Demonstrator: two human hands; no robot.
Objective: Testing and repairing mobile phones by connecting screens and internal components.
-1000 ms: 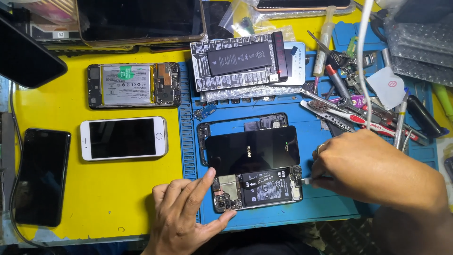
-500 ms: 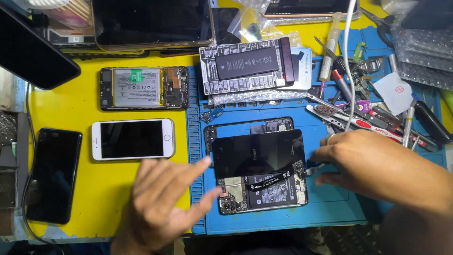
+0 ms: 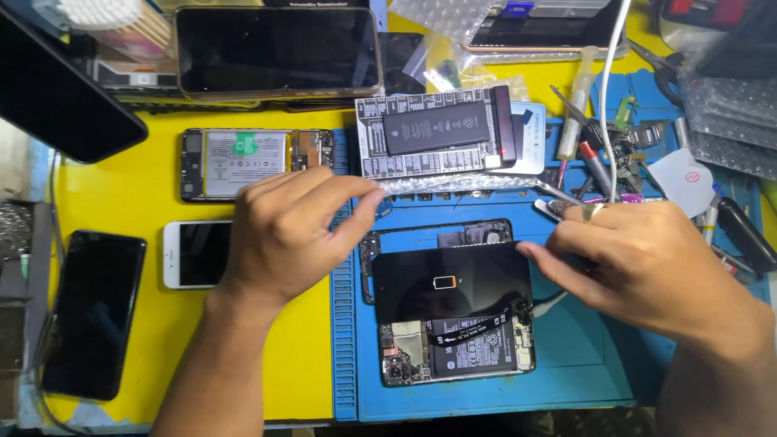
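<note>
Right hand (image 3: 647,263) touching phone screen (image 3: 451,282), left hand (image 3: 287,231) hovering beside

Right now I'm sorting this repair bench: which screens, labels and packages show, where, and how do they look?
Loose black phone screen: blue mat, small battery icon lit, right hand at its edge.
White phone: yellow table, dark screen, partly under left hand.
Black phone: far left, dark.
Opened phone's white-and-green battery label: upper left.
Clear plastic bags: top centre.
</note>
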